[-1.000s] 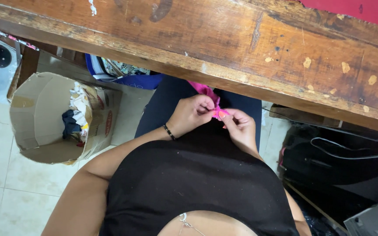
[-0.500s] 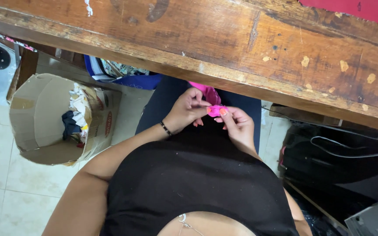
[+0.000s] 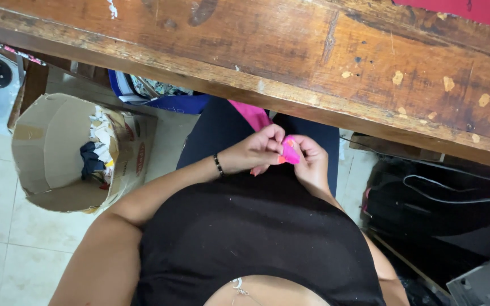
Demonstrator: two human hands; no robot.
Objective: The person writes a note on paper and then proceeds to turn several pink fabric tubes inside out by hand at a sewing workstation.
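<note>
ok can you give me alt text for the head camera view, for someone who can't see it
Seen from above, a seated person in a black top holds a small bright pink piece between the left hand and right hand over their lap, just below a worn wooden table edge. An open cardboard box of scraps stands on the tiled floor to the left.

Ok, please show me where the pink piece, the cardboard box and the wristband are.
pink piece (image 3: 291, 153), head view, its middle
cardboard box (image 3: 49, 144), head view, inner wall
wristband (image 3: 218, 165), head view, on the left wrist
</note>
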